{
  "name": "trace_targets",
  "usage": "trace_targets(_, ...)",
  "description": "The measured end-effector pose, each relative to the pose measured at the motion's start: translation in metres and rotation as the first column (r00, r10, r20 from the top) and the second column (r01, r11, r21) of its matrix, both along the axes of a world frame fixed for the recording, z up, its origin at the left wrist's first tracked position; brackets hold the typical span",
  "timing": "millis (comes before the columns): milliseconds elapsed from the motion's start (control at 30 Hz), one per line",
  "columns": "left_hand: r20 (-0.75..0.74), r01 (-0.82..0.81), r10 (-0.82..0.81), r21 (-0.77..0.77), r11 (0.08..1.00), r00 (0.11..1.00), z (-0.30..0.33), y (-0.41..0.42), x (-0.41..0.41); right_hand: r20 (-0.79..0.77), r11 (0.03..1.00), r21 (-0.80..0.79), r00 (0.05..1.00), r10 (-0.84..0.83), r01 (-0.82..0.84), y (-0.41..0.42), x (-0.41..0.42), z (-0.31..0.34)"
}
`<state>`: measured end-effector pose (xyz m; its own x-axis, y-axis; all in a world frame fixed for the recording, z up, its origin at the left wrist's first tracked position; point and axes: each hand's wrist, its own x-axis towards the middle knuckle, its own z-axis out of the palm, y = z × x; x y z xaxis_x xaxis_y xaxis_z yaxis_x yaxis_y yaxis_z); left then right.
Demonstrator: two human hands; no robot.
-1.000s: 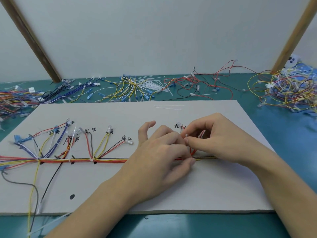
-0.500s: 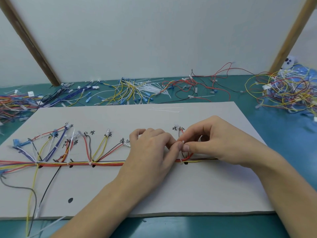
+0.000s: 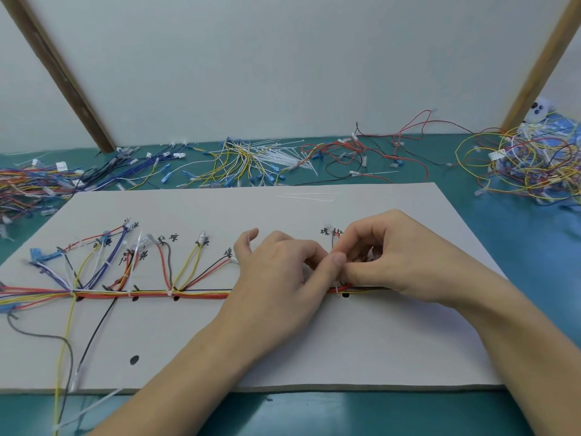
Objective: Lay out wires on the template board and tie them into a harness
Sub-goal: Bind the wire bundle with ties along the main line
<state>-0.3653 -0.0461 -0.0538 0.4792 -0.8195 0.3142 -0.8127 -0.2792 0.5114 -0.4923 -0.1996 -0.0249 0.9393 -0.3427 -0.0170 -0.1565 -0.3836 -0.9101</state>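
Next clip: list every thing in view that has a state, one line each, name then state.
Left hand: fingers curled, pinching at the tie point on the trunk.
Right hand: fingers curled, pinching there too.
Wire trunk: laid along the board, tied at several points.
Cable tie: looped round the trunk beside both hands.
Template board: flat on the table.
Spare cable ties: loose on the board's far edge.

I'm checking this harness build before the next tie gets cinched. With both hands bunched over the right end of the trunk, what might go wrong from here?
1. The left hand and right hand hide the wire trunk there, so a strand may be left outside the white tie.
2. The forearms cross the template board; a nudge may shift it.
3. Pulling could drag the red and brown branch off its label.
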Motion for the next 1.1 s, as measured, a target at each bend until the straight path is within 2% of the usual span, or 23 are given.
trace_targets(200,-0.082,0.029,-0.028,0.011,1.000,0.996,0.0023,0.0053,0.0026,-0.021,1.000,-0.004,1.000,-0.012,0.012,-0.0016,0.0001,-0.0006)
trace_targets(400,-0.123,-0.017,0.018,0.009,1.000,0.992,0.0059,0.0037,-0.0040,-0.012,0.999,-0.015,0.999,-0.040,0.040,-0.0018,0.0003,-0.0015)
trace_targets(667,-0.247,-0.035,0.006,-0.111,0.993,0.969,0.0063,0.0058,-0.0058,-0.018,0.999,0.015,0.999,-0.040,0.040,-0.0058,-0.0016,-0.0012)
trace_targets(1100,-0.168,-0.011,-0.011,-0.126,0.992,0.986,0.0074,0.0086,-0.0071,-0.008,0.999,-0.021,0.999,-0.036,0.036,-0.0069,-0.0011,-0.0037)
